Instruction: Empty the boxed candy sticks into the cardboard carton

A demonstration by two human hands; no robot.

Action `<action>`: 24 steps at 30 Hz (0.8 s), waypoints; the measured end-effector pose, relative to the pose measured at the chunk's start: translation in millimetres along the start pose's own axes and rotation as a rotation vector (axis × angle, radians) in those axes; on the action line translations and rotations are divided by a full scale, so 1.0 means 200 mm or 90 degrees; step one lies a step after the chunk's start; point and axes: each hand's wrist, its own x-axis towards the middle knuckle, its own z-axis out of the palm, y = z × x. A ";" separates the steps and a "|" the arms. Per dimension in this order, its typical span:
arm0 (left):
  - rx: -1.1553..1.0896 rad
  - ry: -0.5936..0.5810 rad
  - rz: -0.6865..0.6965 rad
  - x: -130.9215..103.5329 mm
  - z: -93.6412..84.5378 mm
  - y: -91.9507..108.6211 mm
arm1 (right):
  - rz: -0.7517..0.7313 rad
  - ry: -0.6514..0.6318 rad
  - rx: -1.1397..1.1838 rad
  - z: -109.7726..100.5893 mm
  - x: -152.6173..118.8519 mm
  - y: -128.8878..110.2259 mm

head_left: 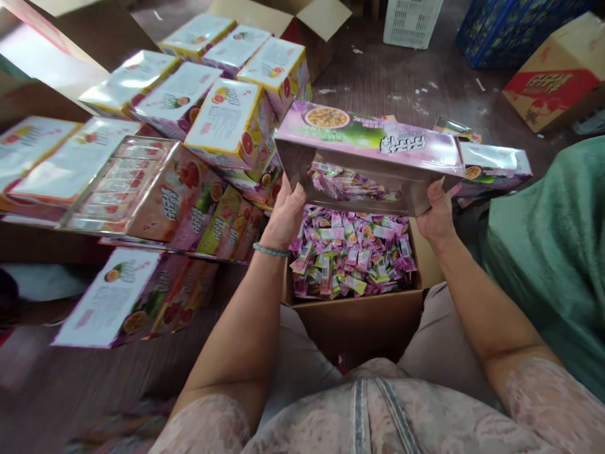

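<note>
Both hands hold a purple passion-fruit box (363, 131) tilted over a carton. My left hand (286, 217) is closed on its left end, and my right hand (435, 214) grips its lower right corner. The side facing me looks dark and hollow, with small packets visible through it; whether they lie inside the box or beyond it I cannot tell. Below, between my knees, stands an open brown carton (359, 309) filled with loose purple and green packets (352, 252).
Several printed fruit boxes (224, 116) are stacked at left, one with a clear-topped face (125, 180). Another purple box (494, 161) lies at right. Behind are a white crate (412, 22), a blue crate (515, 31) and a red-printed carton (558, 75). Green fabric (553, 252) hangs close at right.
</note>
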 end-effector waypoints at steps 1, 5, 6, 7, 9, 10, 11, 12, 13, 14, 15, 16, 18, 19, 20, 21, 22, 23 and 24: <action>0.001 -0.004 -0.008 -0.01 -0.01 0.02 | 0.002 0.009 0.020 0.02 0.00 -0.02; -0.006 0.019 -0.080 -0.05 -0.06 0.12 | 0.028 0.008 0.062 0.12 -0.03 -0.09; -0.013 0.046 -0.078 -0.05 -0.08 0.14 | 0.022 -0.015 0.050 0.15 -0.04 -0.10; -0.022 0.082 -0.064 -0.06 -0.10 0.16 | 0.006 -0.048 0.032 0.17 -0.03 -0.12; -0.049 0.158 -0.015 -0.06 -0.17 0.21 | -0.036 -0.128 -0.028 0.24 0.00 -0.15; -0.067 0.189 0.006 -0.07 -0.21 0.24 | -0.056 -0.162 -0.075 0.28 0.03 -0.16; -0.088 0.215 0.018 -0.07 -0.26 0.27 | -0.074 -0.191 -0.140 0.34 0.06 -0.15; -0.109 0.238 0.021 -0.08 -0.30 0.30 | -0.085 -0.218 -0.227 0.39 0.10 -0.14; -0.128 0.261 0.017 -0.10 -0.34 0.32 | -0.086 -0.247 -0.332 0.46 0.15 -0.12; -0.142 0.290 0.012 -0.11 -0.38 0.35 | -0.076 -0.282 -0.447 0.52 0.18 -0.09; -0.150 0.321 0.006 -0.13 -0.41 0.37 | -0.055 -0.327 -0.558 0.58 0.22 -0.06; -0.152 0.350 0.002 -0.14 -0.43 0.39 | -0.022 -0.382 -0.657 0.63 0.23 -0.01; -0.153 0.397 -0.004 -0.17 -0.47 0.41 | 0.057 -0.499 -0.792 0.69 0.23 0.09; -0.158 0.414 -0.004 -0.18 -0.48 0.42 | 0.087 -0.541 -0.828 0.69 0.20 0.15; -0.166 0.422 -0.003 -0.19 -0.49 0.42 | 0.104 -0.561 -0.850 0.68 0.15 0.19; -0.173 0.422 -0.001 -0.19 -0.49 0.43 | 0.107 -0.557 -0.861 0.64 0.09 0.23; -0.179 0.422 0.005 -0.20 -0.49 0.43 | 0.098 -0.534 -0.866 0.60 0.03 0.27; -0.185 0.418 0.012 -0.20 -0.49 0.44 | 0.082 -0.502 -0.866 0.54 -0.05 0.29; -0.187 0.414 0.019 -0.20 -0.48 0.44 | 0.065 -0.469 -0.864 0.49 -0.12 0.31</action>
